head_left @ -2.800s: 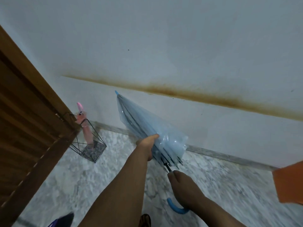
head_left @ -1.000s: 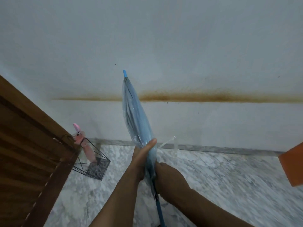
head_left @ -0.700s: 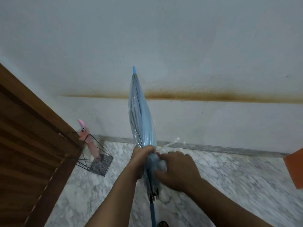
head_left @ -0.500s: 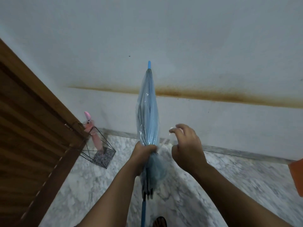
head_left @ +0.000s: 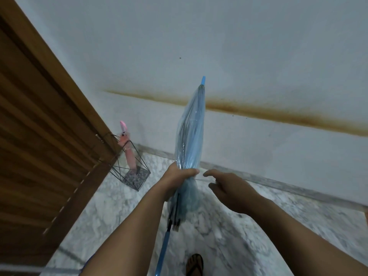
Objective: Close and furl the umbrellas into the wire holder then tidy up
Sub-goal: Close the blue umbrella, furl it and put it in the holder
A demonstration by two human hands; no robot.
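Observation:
A closed pale-blue translucent umbrella [head_left: 192, 134] points up, tip toward the wall. My left hand [head_left: 177, 179] grips its bunched canopy near the lower end. Its blue shaft [head_left: 163, 250] runs down out of view. My right hand [head_left: 227, 189] is just right of the canopy, fingers curled, pinching the thin clear closure strap [head_left: 201, 179] that stretches from the umbrella. A black wire holder [head_left: 131, 172] stands on the floor by the wooden door, with a furled pink umbrella [head_left: 127, 150] upright in it.
A brown wooden slatted door [head_left: 43, 136] fills the left. The white wall [head_left: 258, 56] with a brown stain band lies ahead. Marble floor [head_left: 111, 206] spreads below. A sandalled foot [head_left: 194, 264] shows at the bottom. An orange edge [head_left: 366, 216] sits far right.
The loose canopy was gathered and twisted tight, and the umbrella swung upright. My right hand left the handle, came up to the canopy and drew out the closure strap. The view tilted left.

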